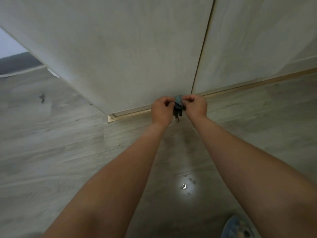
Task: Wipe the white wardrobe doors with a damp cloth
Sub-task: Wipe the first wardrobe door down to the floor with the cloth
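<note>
Two white wardrobe doors fill the upper view: the left door (123, 54) and the right door (253, 45), split by a thin vertical gap. Both my arms stretch forward and down. My left hand (162, 109) and my right hand (195, 106) meet close in front of the left door's bottom edge. Between them they pinch a small bunched cloth (178, 104), blue-grey on top with dark ends hanging down. Most of the cloth is hidden by my fingers.
A pale wooden strip (240, 87) runs along the base of the wardrobe. Grey wood-look floor (60, 143) spreads below, with a bright wet patch (186, 186) between my arms. A blue slipper (238, 227) shows at the bottom right. A wall and dark skirting lie far left.
</note>
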{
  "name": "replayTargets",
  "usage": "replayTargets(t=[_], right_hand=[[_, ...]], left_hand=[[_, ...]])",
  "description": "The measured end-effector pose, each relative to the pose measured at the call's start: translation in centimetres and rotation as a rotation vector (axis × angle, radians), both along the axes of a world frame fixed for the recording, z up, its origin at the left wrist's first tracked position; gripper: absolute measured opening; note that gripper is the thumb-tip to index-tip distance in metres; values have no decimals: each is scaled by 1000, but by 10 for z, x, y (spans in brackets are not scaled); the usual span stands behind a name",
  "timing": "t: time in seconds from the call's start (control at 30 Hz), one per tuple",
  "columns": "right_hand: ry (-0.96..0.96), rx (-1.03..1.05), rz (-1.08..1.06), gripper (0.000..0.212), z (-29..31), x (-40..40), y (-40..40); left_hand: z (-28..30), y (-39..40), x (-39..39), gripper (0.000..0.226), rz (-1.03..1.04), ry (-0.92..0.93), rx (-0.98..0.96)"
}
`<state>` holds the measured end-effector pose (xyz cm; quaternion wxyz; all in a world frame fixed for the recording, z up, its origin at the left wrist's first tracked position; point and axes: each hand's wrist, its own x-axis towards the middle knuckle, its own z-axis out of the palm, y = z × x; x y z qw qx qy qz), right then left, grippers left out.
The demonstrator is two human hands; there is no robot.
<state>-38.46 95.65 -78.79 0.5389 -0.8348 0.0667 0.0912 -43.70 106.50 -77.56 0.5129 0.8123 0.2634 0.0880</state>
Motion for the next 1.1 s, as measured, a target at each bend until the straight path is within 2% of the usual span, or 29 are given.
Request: replayTargets(t=[0.17, 0.3, 0.4, 0.5, 0.57, 0.63, 0.7, 0.73, 0.8, 0.87, 1.0, 1.1], right_hand=[[182, 179, -69, 27, 53, -23, -24], [331, 246, -136, 23, 127, -39, -50], [443, 344, -197, 17, 213, -48, -77], [509, 390, -252, 30, 314, -44, -112], [522, 383, -259, 39, 385, -43, -134], [529, 397, -253, 45, 450, -43, -155], [544, 434, -212, 42, 514, -45, -173], [551, 458, -184, 37, 544, -45, -182], [557, 501, -148, 22, 594, -44, -198], [543, 506, -170, 18, 639, -42, -209], [493, 527, -300, 22, 706, -37, -212], [445, 655, -381, 33, 754, -37, -216]], left_hand=[[56, -5, -15, 12, -121, 118, -50], [133, -38, -21, 18, -137, 235, -291], [211, -60, -27, 17, -185, 348, -518], [310, -86, -21, 16, -225, 384, -578], [389, -110, -17, 17, -204, 401, -663], [461, -131, -13, 28, -213, 425, -729], [517, -149, -14, 53, -242, 434, -697], [542, -156, -14, 58, -246, 428, -651], [587, -166, -14, 40, -213, 407, -620], [638, -175, -12, 24, -148, 380, -681], [710, -189, -2, 40, -91, 410, -712], [753, -198, 3, 51, -10, 367, -856]])
